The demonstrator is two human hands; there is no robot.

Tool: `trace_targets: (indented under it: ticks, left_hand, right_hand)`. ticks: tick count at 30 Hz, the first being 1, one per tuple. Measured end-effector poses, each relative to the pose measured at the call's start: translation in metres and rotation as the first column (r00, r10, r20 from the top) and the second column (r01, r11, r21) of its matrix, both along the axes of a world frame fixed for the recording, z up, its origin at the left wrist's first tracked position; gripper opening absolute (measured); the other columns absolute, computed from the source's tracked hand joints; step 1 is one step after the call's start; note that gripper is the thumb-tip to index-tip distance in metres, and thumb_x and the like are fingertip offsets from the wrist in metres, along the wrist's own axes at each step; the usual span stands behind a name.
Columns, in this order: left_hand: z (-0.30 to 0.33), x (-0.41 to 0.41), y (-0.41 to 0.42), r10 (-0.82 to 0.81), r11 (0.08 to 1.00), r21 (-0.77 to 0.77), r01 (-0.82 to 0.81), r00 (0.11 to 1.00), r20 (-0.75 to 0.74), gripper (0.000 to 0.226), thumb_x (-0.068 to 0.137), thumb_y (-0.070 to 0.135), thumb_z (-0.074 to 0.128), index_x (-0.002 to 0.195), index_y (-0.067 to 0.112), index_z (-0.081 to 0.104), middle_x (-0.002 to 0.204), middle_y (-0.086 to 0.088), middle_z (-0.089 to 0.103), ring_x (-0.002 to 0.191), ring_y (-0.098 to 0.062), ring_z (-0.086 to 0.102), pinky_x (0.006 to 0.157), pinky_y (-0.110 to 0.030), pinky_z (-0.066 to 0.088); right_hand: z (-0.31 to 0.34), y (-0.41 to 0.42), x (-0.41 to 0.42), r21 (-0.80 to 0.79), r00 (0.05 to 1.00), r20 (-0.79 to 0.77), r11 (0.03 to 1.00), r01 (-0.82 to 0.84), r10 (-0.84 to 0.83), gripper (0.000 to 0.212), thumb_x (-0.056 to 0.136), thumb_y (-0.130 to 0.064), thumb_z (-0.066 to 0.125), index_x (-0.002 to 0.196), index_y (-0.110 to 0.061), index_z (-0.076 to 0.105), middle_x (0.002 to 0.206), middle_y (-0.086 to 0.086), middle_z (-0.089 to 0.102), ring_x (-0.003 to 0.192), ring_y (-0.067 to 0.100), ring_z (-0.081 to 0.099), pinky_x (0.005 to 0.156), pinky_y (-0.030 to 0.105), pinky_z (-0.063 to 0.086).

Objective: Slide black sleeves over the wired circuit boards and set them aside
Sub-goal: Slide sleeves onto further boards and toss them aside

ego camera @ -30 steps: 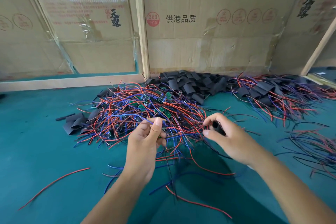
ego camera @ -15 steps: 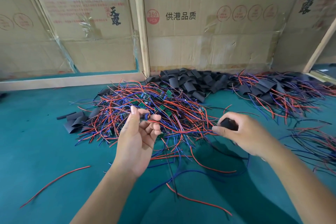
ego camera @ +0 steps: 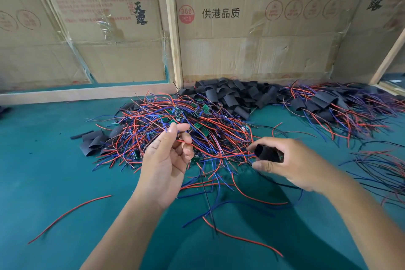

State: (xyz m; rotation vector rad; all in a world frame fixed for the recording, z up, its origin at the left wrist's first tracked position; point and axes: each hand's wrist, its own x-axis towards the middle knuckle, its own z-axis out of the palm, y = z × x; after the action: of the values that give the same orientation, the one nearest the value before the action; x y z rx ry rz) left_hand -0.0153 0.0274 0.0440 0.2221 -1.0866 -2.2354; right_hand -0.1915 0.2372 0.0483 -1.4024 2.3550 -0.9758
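- A loose red wire [ego camera: 70,218] lies by itself on the teal tabletop [ego camera: 43,171] at the far left, with bare teal surface all around it.
- A few flat black sleeve pieces [ego camera: 93,141] sit at the left edge of the wire heap, just beside its outer strands.
- A big tangled heap of red and blue wires with small green circuit boards [ego camera: 175,120] fills the middle of the tabletop; boards show among the strands near its top.
- The left hand [ego camera: 166,160] is raised over the near side of the heap, palm facing the camera; its grip pinches a red wire [ego camera: 197,149] between thumb and curled fingers, and the wire runs right toward the other hand.
- A pile of empty black tube sleeves [ego camera: 230,96] rests against the brown cardboard wall [ego camera: 252,50] behind the heap.
- The right hand [ego camera: 291,164] holds one black sleeve [ego camera: 266,152] just above the tabletop, its grip curled round it with the open end facing left; red and blue wires enter that opening, and a bit of green shows at its far end.
- A stack of sleeved boards with trailing wires [ego camera: 324,105] lies at the right rear, well apart from the hands.
- More loose wires [ego camera: 381,171] spread along the right edge.
- Open teal surface lies near the front, between and beside the forearms.
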Motion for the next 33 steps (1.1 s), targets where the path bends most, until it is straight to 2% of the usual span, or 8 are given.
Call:
trace_targets:
  ticks: [4, 7, 10, 16, 21, 27, 31, 33]
  left_hand:
    - [0.005, 0.001, -0.003, -0.032, 0.990, 0.136, 0.040, 0.998, -0.057, 0.029, 0.095, 0.033, 0.056, 0.084, 0.015, 0.077, 0.075, 0.003, 0.055, 0.054, -0.004, 0.046, 0.052, -0.013, 0.044]
    - [0.008, 0.003, -0.005, -0.028, 0.962, 0.266, 0.059, 0.992, -0.122, 0.025, 0.094, 0.032, 0.056, 0.093, 0.011, 0.069, 0.074, 0.004, 0.053, 0.054, -0.002, 0.047, 0.052, -0.011, 0.044]
    - [0.009, 0.004, -0.006, -0.013, 0.949, 0.311, 0.056, 0.990, -0.138, 0.024, 0.093, 0.031, 0.057, 0.100, 0.009, 0.063, 0.074, 0.003, 0.052, 0.054, -0.002, 0.047, 0.051, -0.010, 0.043]
    - [0.007, 0.003, -0.004, -0.033, 0.946, 0.315, 0.075, 0.990, -0.139, 0.025, 0.091, 0.031, 0.059, 0.100, 0.008, 0.065, 0.072, 0.003, 0.053, 0.054, -0.002, 0.048, 0.051, -0.011, 0.045]
    - [0.006, 0.000, -0.002, -0.037, 0.957, 0.283, 0.067, 0.993, -0.110, 0.027, 0.091, 0.031, 0.060, 0.086, 0.010, 0.077, 0.072, 0.003, 0.054, 0.053, -0.002, 0.047, 0.050, -0.012, 0.045]
    - [0.005, 0.000, -0.001, -0.044, 0.973, 0.222, 0.062, 0.995, -0.087, 0.028, 0.093, 0.030, 0.058, 0.080, 0.014, 0.077, 0.075, 0.003, 0.053, 0.054, -0.003, 0.046, 0.051, -0.013, 0.044]
    - [0.005, -0.002, 0.001, -0.035, 0.981, 0.188, 0.042, 0.999, -0.042, 0.026, 0.091, 0.030, 0.060, 0.081, 0.013, 0.077, 0.075, 0.002, 0.055, 0.054, -0.004, 0.046, 0.050, -0.013, 0.045]
    - [0.004, -0.002, 0.002, -0.022, 0.984, 0.175, 0.023, 1.000, -0.007, 0.025, 0.089, 0.030, 0.062, 0.084, 0.011, 0.077, 0.074, 0.001, 0.056, 0.054, -0.005, 0.047, 0.050, -0.014, 0.045]
  right_hand:
    - [-0.001, -0.005, 0.009, -0.030, 0.999, -0.038, 0.999, -0.011, 0.009, 0.043, 0.070, -0.074, 0.063, 0.108, -0.053, 0.061, 0.093, -0.027, 0.065, 0.086, -0.003, 0.060, 0.074, 0.014, 0.045]
    - [-0.004, -0.011, 0.018, -0.142, 0.996, -0.084, 0.990, 0.015, -0.027, 0.037, 0.073, -0.065, 0.068, 0.101, -0.042, 0.066, 0.081, -0.025, 0.064, 0.072, -0.002, 0.056, 0.064, 0.011, 0.041]
    - [-0.007, -0.019, 0.029, -0.225, 0.993, -0.103, 0.974, 0.030, -0.054, 0.036, 0.074, -0.063, 0.070, 0.096, -0.035, 0.067, 0.075, -0.015, 0.066, 0.066, 0.001, 0.054, 0.060, 0.010, 0.038]
    - [-0.013, -0.027, 0.040, -0.332, 0.983, -0.135, 0.941, 0.073, -0.123, 0.034, 0.076, -0.058, 0.072, 0.090, -0.028, 0.065, 0.067, -0.010, 0.059, 0.061, 0.006, 0.050, 0.056, 0.012, 0.038]
    - [-0.013, -0.027, 0.043, -0.388, 0.983, -0.122, 0.918, 0.077, -0.134, 0.033, 0.075, -0.056, 0.074, 0.088, -0.027, 0.065, 0.069, -0.007, 0.058, 0.059, 0.006, 0.047, 0.055, 0.015, 0.038]
    - [-0.013, -0.027, 0.042, -0.452, 0.966, -0.155, 0.884, 0.118, -0.208, 0.034, 0.077, -0.060, 0.071, 0.090, -0.030, 0.060, 0.075, -0.011, 0.060, 0.060, 0.003, 0.049, 0.055, 0.008, 0.036]
    - [-0.012, -0.027, 0.041, -0.474, 0.956, -0.192, 0.874, 0.107, -0.221, 0.029, 0.079, -0.053, 0.073, 0.092, -0.030, 0.060, 0.081, -0.017, 0.062, 0.065, 0.002, 0.054, 0.058, 0.007, 0.037]
    - [-0.012, -0.026, 0.041, -0.477, 0.946, -0.240, 0.875, 0.080, -0.218, 0.027, 0.080, -0.048, 0.074, 0.093, -0.028, 0.063, 0.076, -0.015, 0.061, 0.066, -0.002, 0.053, 0.061, 0.005, 0.036]
